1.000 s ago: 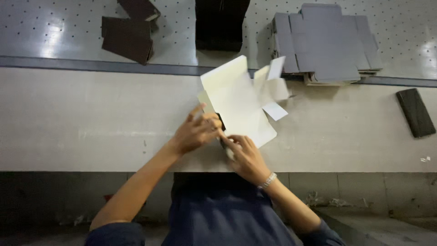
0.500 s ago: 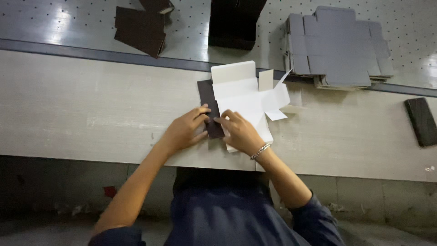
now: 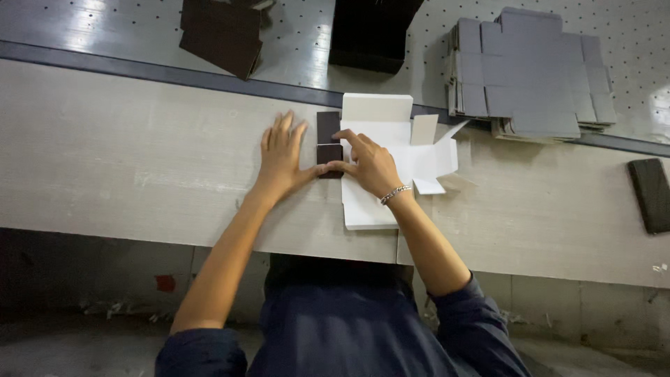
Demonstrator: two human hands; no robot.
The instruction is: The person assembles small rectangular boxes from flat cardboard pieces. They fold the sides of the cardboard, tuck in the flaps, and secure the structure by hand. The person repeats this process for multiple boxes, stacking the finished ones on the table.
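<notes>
One white card sheet (image 3: 380, 150), die-cut with flaps, lies flat on the pale tabletop (image 3: 125, 160); its middle is hidden under the right hand (image 3: 370, 164). A dark flap (image 3: 329, 143) sticks out at the sheet's left edge, creased into two panels; whether it is part of the sheet or a separate piece cannot be told. The left hand (image 3: 283, 153) lies flat, fingers spread wide, palm down on the tabletop just left of the dark flap, thumb touching its near end. The right hand grips nothing: fingers curled, index finger pressing along the sheet's left fold, thumb at the flap.

Far side, on a grey dotted surface: one stack of grey flat blanks (image 3: 530, 73) at right, number of sheets not countable; one dark folded piece (image 3: 223, 31) at far left, cut off by the top edge; one black box (image 3: 370, 31), top cut off too. One dark flat piece (image 3: 652, 194) lies at the right edge, partly out of view.
</notes>
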